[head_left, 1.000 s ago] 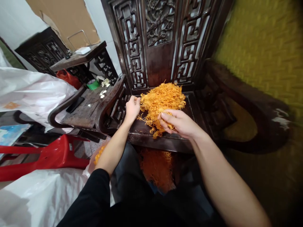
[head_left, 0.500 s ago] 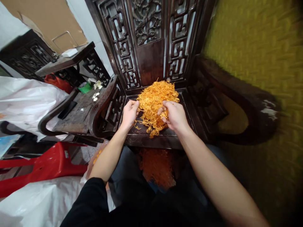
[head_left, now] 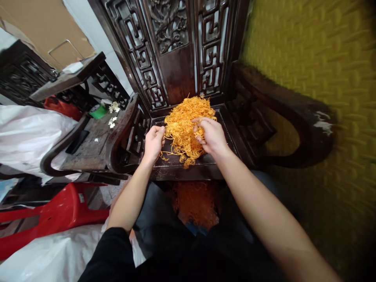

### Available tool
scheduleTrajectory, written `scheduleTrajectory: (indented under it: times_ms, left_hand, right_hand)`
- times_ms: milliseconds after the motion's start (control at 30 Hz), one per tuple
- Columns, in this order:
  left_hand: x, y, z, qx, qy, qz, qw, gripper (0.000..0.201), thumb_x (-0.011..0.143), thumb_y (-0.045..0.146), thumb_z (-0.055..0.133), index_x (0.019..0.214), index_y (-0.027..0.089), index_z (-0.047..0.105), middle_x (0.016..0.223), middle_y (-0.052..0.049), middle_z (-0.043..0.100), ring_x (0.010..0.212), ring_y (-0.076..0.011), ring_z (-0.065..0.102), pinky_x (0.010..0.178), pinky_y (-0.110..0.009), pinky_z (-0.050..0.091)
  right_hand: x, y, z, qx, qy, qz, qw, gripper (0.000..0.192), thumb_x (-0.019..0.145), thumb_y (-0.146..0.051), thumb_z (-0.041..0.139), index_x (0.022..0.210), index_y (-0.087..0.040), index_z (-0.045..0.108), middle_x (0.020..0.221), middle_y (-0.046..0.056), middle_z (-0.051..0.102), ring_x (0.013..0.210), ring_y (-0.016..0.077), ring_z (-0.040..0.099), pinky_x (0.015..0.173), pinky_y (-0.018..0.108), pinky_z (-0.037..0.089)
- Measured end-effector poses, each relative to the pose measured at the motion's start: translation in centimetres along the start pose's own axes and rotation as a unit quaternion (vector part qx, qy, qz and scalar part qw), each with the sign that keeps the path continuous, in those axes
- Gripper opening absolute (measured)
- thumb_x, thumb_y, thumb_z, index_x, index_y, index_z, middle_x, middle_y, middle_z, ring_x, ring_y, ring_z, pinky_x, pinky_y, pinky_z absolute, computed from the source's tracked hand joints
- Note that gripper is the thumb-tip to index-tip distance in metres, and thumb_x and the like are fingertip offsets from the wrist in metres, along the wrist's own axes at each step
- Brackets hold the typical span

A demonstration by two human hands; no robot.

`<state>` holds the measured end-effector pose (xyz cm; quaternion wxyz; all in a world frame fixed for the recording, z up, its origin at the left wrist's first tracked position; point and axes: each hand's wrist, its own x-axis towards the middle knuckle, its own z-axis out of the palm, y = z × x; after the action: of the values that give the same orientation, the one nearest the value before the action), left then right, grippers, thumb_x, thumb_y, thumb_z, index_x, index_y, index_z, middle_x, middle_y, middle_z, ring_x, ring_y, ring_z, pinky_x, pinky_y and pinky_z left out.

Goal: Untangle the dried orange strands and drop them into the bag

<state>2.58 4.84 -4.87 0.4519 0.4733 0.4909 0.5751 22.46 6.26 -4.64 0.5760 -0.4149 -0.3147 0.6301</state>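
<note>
A heaped pile of thin, curly orange strands [head_left: 186,125] sits on the dark wooden seat [head_left: 164,171] of a carved chair. At the pile's left edge, my left hand [head_left: 154,143] is closed in a pinch on strands, with a few loose ends trailing below it. My right hand [head_left: 213,135] presses into the right side of the pile, its fingers curled around some strands. Part of what it grips is hidden behind the fingers.
The carved chair back [head_left: 179,74] rises behind the pile, and a curved armrest [head_left: 311,133] stands at right. Reddish-orange strands [head_left: 195,203] lie below the seat. To the left are another wooden chair with green tape [head_left: 98,111], a red plastic stool [head_left: 67,203] and white sacks [head_left: 26,133].
The view has shifted slightly, so the scene sits further left. My right hand's fingers have opened a little at the pile; my left hand stays pinched at its edge.
</note>
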Motion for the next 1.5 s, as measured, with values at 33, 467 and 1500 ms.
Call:
scheduleTrajectory:
  times_ms: [33, 467, 1500]
  left_hand:
    - [0.0, 0.0, 0.0, 0.002, 0.002, 0.000, 1.000, 0.047, 0.078, 0.055, 0.080, 0.076, 0.020, 0.048, 0.052, 0.010, 0.033, 0.043, -0.0034, 0.026, 0.042, -0.017, 0.021]
    - [-1.0, 0.4, -0.7, 0.281, 0.017, 0.150, 0.948, 0.033, 0.094, 0.048, 0.062, 0.080, 0.018, 0.058, 0.059, 0.005, 0.043, 0.053, -0.0084, 0.032, 0.052, -0.024, 0.023]
    - [-1.2, 1.0, -0.1, -0.010, -0.080, -0.047, 0.996, 0.042, 0.083, 0.050, 0.076, 0.076, 0.019, 0.050, 0.052, 0.010, 0.031, 0.042, -0.0037, 0.024, 0.045, -0.018, 0.017]
  right_hand:
    - [0.0, 0.0, 0.0, 0.015, -0.007, 0.010, 1.000, 0.010, 0.080, -0.026, 0.064, 0.087, -0.018, 0.063, 0.068, -0.001, 0.055, 0.039, 0.0056, 0.038, 0.037, 0.022, 0.012]
    - [1.2, 0.5, -0.6, 0.243, 0.118, 0.093, 0.958, 0.011, 0.089, -0.010, 0.056, 0.096, -0.019, 0.055, 0.064, -0.005, 0.051, 0.056, 0.0070, 0.053, 0.051, 0.017, 0.050]
    - [-1.4, 4.3, 2.5, -0.595, -0.008, -0.289, 0.750, 0.071, 0.095, -0.073, 0.041, 0.133, -0.017, 0.063, 0.120, 0.016, 0.069, 0.105, 0.0332, 0.067, 0.086, 0.042, 0.049]
